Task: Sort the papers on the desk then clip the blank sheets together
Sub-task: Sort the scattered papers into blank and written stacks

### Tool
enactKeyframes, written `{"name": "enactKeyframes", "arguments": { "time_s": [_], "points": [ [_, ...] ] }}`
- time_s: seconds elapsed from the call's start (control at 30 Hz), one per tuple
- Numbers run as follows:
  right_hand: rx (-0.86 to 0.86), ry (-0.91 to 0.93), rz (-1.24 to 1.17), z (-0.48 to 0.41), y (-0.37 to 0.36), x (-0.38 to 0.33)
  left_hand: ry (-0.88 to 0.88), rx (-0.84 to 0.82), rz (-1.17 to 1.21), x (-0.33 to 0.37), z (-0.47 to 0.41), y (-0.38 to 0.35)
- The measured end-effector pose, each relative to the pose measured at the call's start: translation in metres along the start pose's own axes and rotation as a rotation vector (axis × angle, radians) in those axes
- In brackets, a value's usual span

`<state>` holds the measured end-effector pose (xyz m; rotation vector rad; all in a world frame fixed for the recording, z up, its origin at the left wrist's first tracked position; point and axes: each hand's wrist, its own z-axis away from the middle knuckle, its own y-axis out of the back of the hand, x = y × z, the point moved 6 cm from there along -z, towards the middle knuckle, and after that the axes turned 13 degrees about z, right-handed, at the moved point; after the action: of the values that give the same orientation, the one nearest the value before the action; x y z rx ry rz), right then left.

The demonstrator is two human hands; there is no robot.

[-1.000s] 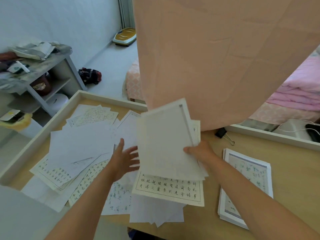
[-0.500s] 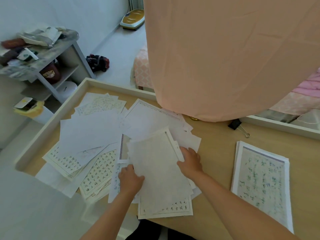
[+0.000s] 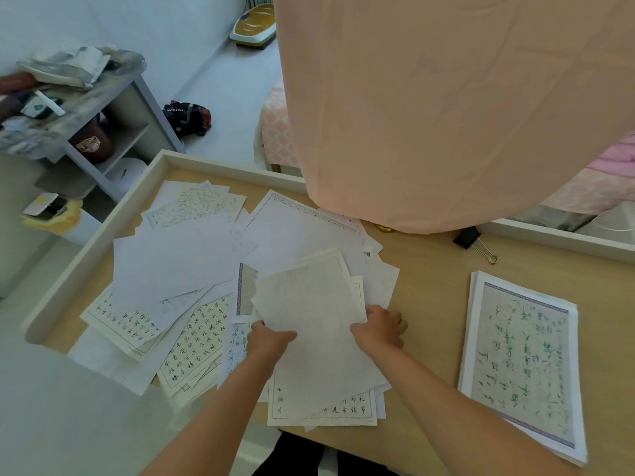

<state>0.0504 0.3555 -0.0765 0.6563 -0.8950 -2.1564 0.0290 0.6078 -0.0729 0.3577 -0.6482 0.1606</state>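
Papers (image 3: 171, 269) lie fanned over the left of the worktop (image 3: 429, 286). At lower centre of the frame, the left grip (image 3: 271, 338) and right grip (image 3: 381, 329) each pinch an edge of a blank-looking sheet (image 3: 316, 331) on top of them. A written stack (image 3: 522, 362) sits at right, with a binder clip (image 3: 472, 240) above it.

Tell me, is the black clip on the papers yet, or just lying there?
Just lying there. The black binder clip sits by itself on the bare desk near the far edge, and no paper touches it.
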Motion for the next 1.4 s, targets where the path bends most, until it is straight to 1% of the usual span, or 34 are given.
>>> {"name": "enactKeyframes", "arguments": {
  "time_s": [0.07, 0.13, 0.27, 0.33, 0.43, 0.5, 0.57, 0.63, 0.7, 0.73, 0.8, 0.87, 0.93, 1.03, 1.13, 1.2, 1.23, 1.3, 1.33, 1.4],
  "points": [
    [0.031, -0.025, -0.131, 0.004, -0.001, 0.002, 0.0, -0.049, 0.029, 0.003, -0.003, -0.003],
    [0.027, -0.058, -0.232, 0.005, -0.003, 0.006, 0.0, -0.095, 0.05, 0.009, -0.002, -0.006],
    [-0.065, -0.105, -0.268, 0.004, -0.007, 0.009, 0.014, -0.125, 0.097, 0.015, -0.002, -0.014],
    [-0.081, -0.082, -0.294, 0.001, -0.006, 0.011, 0.002, -0.146, 0.09, 0.018, -0.002, -0.018],
    [-0.14, -0.041, -0.326, -0.002, -0.007, 0.02, -0.029, -0.181, 0.015, 0.022, -0.004, -0.026],
    [-0.152, -0.005, -0.322, -0.003, -0.007, 0.026, -0.1, -0.198, -0.086, 0.028, -0.002, -0.03],
    [-0.107, 0.017, -0.298, -0.005, -0.004, 0.032, -0.192, -0.196, -0.239, 0.033, -0.001, -0.032],
    [-0.042, 0.013, -0.311, -0.006, 0.001, 0.039, -0.295, -0.186, -0.499, 0.037, -0.001, -0.034],
    [0.044, -0.059, -0.359, -0.006, 0.007, 0.049, -0.435, -0.133, -0.765, 0.044, -0.002, -0.036],
    [0.08, -0.103, -0.399, -0.006, 0.009, 0.054, -0.503, -0.098, -0.828, 0.048, -0.005, -0.036],
    [0.116, -0.152, -0.485, -0.006, 0.011, 0.065, -0.564, -0.047, -0.808, 0.056, -0.011, -0.033],
    [0.146, -0.16, -0.551, -0.009, 0.014, 0.072, -0.531, -0.025, -0.784, 0.06, -0.018, -0.028],
    [0.153, -0.158, -0.614, -0.014, 0.016, 0.078, -0.462, -0.043, -0.737, 0.058, -0.025, -0.026],
    [0.061, -0.19, -0.657, -0.025, 0.01, 0.082, -0.351, -0.1, -0.525, 0.056, -0.03, -0.027],
    [0.006, -0.195, -0.621, -0.031, 0.008, 0.081, -0.279, -0.163, -0.484, 0.05, -0.031, -0.025],
    [0.006, -0.181, -0.592, -0.032, 0.013, 0.079, -0.14, -0.26, -0.378, 0.043, -0.028, -0.02],
    [-0.003, -0.172, -0.592, -0.032, 0.016, 0.077, -0.049, -0.342, -0.337, 0.037, -0.024, -0.018],
    [-0.047, -0.134, -0.545, -0.036, 0.016, 0.075, 0.11, -0.522, -0.381, 0.024, -0.012, -0.014],
    [-0.074, -0.108, -0.498, -0.039, 0.014, 0.074, 0.144, -0.564, -0.386, 0.018, -0.009, -0.012],
    [-0.092, -0.062, -0.414, -0.041, 0.013, 0.071, 0.125, -0.533, -0.236, 0.016, -0.011, -0.012]
  ]
}}
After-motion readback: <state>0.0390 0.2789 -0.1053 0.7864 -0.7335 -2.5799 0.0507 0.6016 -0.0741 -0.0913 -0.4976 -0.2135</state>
